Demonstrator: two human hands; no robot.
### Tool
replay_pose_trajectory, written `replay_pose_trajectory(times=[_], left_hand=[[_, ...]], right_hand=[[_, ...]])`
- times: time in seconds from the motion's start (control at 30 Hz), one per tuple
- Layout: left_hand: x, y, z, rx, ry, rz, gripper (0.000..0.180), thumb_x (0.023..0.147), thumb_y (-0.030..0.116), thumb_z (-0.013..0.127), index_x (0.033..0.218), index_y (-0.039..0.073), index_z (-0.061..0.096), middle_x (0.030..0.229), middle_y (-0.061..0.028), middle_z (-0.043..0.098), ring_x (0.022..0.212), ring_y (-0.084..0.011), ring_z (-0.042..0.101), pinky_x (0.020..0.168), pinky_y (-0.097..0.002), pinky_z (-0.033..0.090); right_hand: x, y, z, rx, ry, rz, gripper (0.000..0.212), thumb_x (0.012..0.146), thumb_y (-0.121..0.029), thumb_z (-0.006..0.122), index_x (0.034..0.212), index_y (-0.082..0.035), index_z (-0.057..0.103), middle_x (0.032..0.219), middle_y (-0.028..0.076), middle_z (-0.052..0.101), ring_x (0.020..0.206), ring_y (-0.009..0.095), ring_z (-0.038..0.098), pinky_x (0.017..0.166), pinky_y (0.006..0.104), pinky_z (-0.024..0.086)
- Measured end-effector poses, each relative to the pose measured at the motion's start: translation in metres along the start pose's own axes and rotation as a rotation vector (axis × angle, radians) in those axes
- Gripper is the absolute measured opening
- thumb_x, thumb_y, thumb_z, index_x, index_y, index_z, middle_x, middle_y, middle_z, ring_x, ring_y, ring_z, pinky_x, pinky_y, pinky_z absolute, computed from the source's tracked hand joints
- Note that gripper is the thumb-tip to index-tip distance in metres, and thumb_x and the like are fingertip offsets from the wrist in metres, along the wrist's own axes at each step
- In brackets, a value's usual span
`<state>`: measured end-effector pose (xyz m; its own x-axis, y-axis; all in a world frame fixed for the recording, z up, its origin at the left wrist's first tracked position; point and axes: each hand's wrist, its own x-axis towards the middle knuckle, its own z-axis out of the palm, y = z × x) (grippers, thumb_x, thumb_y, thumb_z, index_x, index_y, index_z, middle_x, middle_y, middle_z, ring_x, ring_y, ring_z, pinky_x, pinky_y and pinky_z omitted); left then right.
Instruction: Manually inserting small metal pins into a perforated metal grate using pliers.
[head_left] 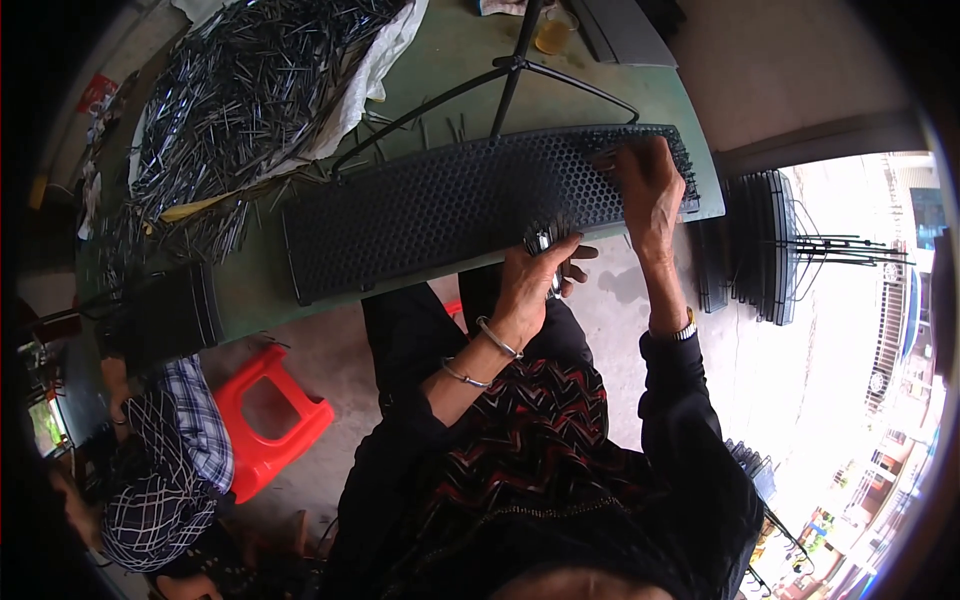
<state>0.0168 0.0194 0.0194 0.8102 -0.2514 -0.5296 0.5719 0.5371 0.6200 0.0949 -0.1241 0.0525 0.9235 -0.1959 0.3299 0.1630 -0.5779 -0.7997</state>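
A long black panel (420, 210) with a honeycomb of round holes lies along the table's near edge. My left hand (525, 285) is closed around a bundle of thin dark strips (541, 238) at the panel's near edge; their ends catch the light. Over the panel's right end, my right hand (652, 190) is bent down with its fingers pinched close to the holes. What its fingertips hold is too dark and blurred to make out. Short dark pieces (682, 152) stand up from the holes along that right end.
A heap of dark strips (265, 85) lies on white sheeting at the far left of the green table (450, 95). Black rods (512, 64) meet behind the panel, near a cup (553, 34). A red stool (270, 420) and another person (165, 470) are at lower left. Stacked black panels (760, 245) stand right.
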Motion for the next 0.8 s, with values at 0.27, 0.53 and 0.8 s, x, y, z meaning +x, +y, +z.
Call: replay_pose_trajectory(times=[0.27,0.53,0.8], left_hand=[[0.01,-0.014,-0.007,-0.141,-0.057,-0.14,0.017,0.089,0.017,0.062,0.1,0.005,0.061,0.087,-0.0128,0.069,0.071,-0.0158,0.064,0.055,-0.0241,0.046],[0.01,-0.015,-0.008,-0.181,-0.062,-0.153,0.018,0.089,0.016,0.06,0.101,0.003,0.061,0.088,-0.0136,0.069,0.075,-0.0194,0.067,0.061,-0.0275,0.05],[0.012,-0.017,-0.01,-0.206,-0.07,-0.156,0.018,0.09,0.015,0.06,0.102,0.002,0.062,0.089,-0.0142,0.069,0.076,-0.0204,0.068,0.064,-0.0294,0.053]], right_hand=[[0.017,0.037,0.036,-0.111,0.067,-0.108,0.015,0.09,-0.014,0.061,0.096,-0.001,0.057,0.085,0.014,0.069,0.073,0.022,0.07,0.066,0.0319,0.053],[0.015,0.031,0.04,-0.14,0.07,-0.144,0.015,0.09,-0.014,0.06,0.096,-0.002,0.054,0.083,0.015,0.068,0.076,0.028,0.069,0.066,0.0372,0.051],[0.016,0.042,0.037,-0.204,0.055,-0.207,0.012,0.091,-0.011,0.059,0.092,-0.001,0.053,0.074,0.014,0.068,0.064,0.022,0.069,0.059,0.0313,0.052]])
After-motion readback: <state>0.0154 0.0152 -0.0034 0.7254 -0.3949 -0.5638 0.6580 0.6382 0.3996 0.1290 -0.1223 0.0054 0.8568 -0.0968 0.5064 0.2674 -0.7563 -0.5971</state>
